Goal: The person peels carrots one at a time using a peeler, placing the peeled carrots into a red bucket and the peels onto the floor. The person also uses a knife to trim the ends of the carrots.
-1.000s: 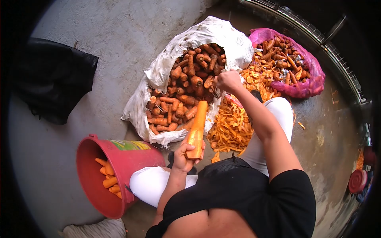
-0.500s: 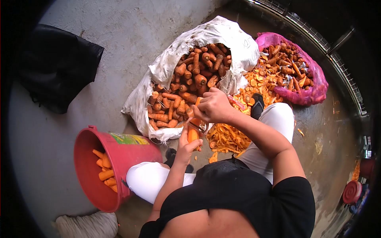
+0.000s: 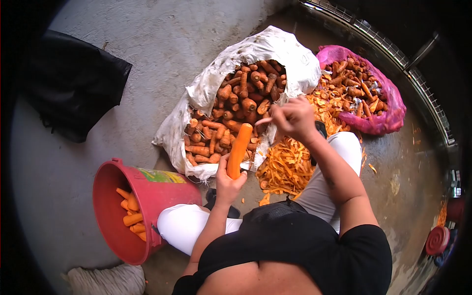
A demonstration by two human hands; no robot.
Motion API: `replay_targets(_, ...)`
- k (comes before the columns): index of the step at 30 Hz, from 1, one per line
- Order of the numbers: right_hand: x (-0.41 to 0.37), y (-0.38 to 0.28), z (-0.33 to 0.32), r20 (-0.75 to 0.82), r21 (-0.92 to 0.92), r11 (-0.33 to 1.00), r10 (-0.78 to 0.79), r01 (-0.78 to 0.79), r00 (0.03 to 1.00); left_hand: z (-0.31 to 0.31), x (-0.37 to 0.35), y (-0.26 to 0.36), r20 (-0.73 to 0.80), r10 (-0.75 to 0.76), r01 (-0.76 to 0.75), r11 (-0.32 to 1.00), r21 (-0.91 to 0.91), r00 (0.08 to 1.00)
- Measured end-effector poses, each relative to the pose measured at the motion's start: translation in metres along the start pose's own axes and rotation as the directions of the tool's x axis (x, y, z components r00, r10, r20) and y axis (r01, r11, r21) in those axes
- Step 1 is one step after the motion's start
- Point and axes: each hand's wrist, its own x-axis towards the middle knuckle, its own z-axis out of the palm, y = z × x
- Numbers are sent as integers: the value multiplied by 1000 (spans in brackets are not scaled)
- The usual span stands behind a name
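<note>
My left hand (image 3: 230,182) is closed around the lower end of a peeled orange carrot (image 3: 239,152), which stands up at a slant, its upper end free. Up and to the right of the carrot, my right hand (image 3: 294,119) is raised with its fingers curled, blurred by motion; the peeler in it is mostly hidden. Behind the hands, a white sack (image 3: 290,54) lies open, full of unpeeled carrots (image 3: 248,104). Below my right hand is a heap of orange peelings (image 3: 285,169).
A red bucket (image 3: 169,191) tipped on its side at the left holds peeled carrots (image 3: 132,219). A pink sack (image 3: 393,110) with carrot pieces is at the upper right. Black cloth (image 3: 73,81) lies at the upper left, and a pale sack (image 3: 108,280) at the bottom left.
My right hand has moved up and right, away from the carrot. The carrot now shows nearly whole in my left hand, where the peeler was against it before.
</note>
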Motion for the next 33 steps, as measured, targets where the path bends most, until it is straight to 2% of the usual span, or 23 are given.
replay_targets(3, -2, -23, 17, -24, 53, 973, -222, 223, 975, 4, 4, -11, -20, 79, -78, 996, 43, 997)
replay_targets(4, -2, -25, 20, 16, 28, 960, -278, 277, 961, 4, 5, -12, -14, 66, -65, 995, 75, 998)
replay_targets(7, 3, 15, 28, -52, -61, 985, -167, 164, 985, 0, 0, -11, -18, 37, -34, 991, 127, 999)
replay_targets(8, 12, 36, 22, 84, -252, 967, 68, -45, 994, 0, -1, -10, -29, 35, -32, 993, 112, 999)
replay_targets(9, 21, 59, 13, 168, -456, 864, 320, -214, 933, 0, -3, -9, -38, 34, -31, 995, 96, 999)
replay_targets(11, 25, 98, 10, 88, -491, 804, 430, -336, 899, -3, -6, -9, -41, 55, -49, 988, 146, 998)
replay_targets(13, 33, 80, 1, 220, -434, 787, 564, -438, 796, -5, 0, -11, -51, 114, -100, 970, 221, 992)
replay_targets(14, 30, 74, 7, 274, -414, 806, 554, -423, 786, -6, 2, -14, -61, 152, -130, 954, 271, 987)
replay_targets(15, 29, 54, 1, 395, -205, 818, 571, -537, 720, -6, 2, -17, -70, 185, -154, 935, 320, 980)
replay_targets(17, 19, 31, 6, 512, -29, 805, 522, -593, 683, -3, 5, -13, -64, 194, -160, 921, 355, 979)
replay_targets(19, 14, 21, 12, 583, 54, 811, 448, -583, 677, -1, 8, -12, -56, 231, -187, 888, 420, 971)
replay_targets(20, 9, 19, 19, 529, 64, 831, 441, -552, 725, -1, 9, -13, -51, 258, -205, 859, 468, 965)
replay_targets(23, 9, 10, 17, 501, 215, 861, 308, -462, 809, 0, 9, -11, -50, 287, -207, 792, 574, 957)
replay_targets(24, 9, 9, 22, 426, 268, 898, 214, -348, 879, 0, 9, -10, -52, 285, -198, 773, 603, 957)
replay_targets(27, 4, 7, 21, 471, 235, 791, 415, -564, 778, -3, 12, -15, -26, 92, -81, 954, 290, 995)
replay_targets(28, 5, 8, 24, 466, 249, 704, 514, -665, 720, -6, 15, -17, 46, -22, 17, 995, 96, 999)
replay_targets(29, 1, 17, 32, 467, 278, 626, 574, -728, 672, -7, 16, -18, 75, -146, 154, 980, -122, 986)
replay_targets(30, 2, 20, 33, 486, 287, 604, 577, -743, 656, -8, 18, -16, 126, -253, 281, 901, -330, 959)
replay_targets(31, 1, 21, 35, 506, 296, 581, 578, -758, 640, -9, 19, -15, 197, -338, 390, 762, -516, 920)
replay_targets(33, -1, 19, 40, 529, 300, 580, 560, -757, 638, -11, 26, -21, 202, -322, 377, 717, -586, 925)
